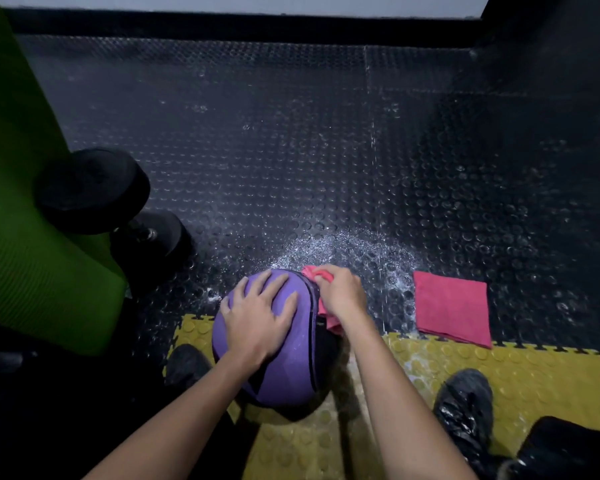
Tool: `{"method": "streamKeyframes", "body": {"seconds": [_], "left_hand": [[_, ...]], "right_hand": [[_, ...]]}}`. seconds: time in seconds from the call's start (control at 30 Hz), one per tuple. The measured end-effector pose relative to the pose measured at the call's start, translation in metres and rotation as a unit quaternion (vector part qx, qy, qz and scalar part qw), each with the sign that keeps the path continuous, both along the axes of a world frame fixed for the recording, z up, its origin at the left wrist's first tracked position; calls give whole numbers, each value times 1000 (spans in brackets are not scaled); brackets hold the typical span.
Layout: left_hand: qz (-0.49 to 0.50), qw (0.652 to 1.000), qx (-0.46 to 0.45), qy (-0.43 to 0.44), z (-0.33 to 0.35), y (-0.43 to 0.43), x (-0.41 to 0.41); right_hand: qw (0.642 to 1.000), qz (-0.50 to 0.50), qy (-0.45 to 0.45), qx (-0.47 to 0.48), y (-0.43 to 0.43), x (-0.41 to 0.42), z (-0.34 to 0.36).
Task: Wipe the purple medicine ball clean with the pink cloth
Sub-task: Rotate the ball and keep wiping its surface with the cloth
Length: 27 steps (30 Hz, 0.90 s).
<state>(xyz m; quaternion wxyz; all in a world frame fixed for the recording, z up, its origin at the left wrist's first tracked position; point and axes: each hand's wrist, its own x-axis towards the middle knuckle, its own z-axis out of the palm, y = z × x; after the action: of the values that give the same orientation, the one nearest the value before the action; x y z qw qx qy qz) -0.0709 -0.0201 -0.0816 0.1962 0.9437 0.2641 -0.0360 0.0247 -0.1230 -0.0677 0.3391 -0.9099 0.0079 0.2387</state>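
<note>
The purple medicine ball (pixel 284 375) with a black band sits on the floor right below me, on the seam between yellow and black matting. My left hand (pixel 257 315) lies flat on its top, fingers spread. My right hand (pixel 340 292) presses a bunched pink cloth (pixel 326 317) against the ball's upper right side, fingers closed around it. Most of that cloth is hidden under the hand.
A second pink cloth (pixel 452 308) lies folded on the floor to the right. Wet spray speckles the black studded floor (pixel 343 247) beyond the ball. A black dumbbell (pixel 94 192) and a rolled green mat (pixel 21 216) stand at the left. My two dark shoes (pixel 464 407) rest on the yellow mat (pixel 533 375).
</note>
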Motion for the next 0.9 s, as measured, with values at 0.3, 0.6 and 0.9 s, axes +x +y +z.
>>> {"method": "streamKeyframes", "body": {"seconds": [0.3, 0.6, 0.9], "left_hand": [[-22, 1000, -5, -17, -1, 16, 0], [-52, 997, -39, -32, -3, 27, 3], [12, 996, -42, -80, -5, 48, -2]], "right_hand": [[991, 35, -132, -15, 5, -44, 3], [977, 40, -207, -37, 5, -51, -11], [959, -212, -26, 185, -15, -95, -56]]}}
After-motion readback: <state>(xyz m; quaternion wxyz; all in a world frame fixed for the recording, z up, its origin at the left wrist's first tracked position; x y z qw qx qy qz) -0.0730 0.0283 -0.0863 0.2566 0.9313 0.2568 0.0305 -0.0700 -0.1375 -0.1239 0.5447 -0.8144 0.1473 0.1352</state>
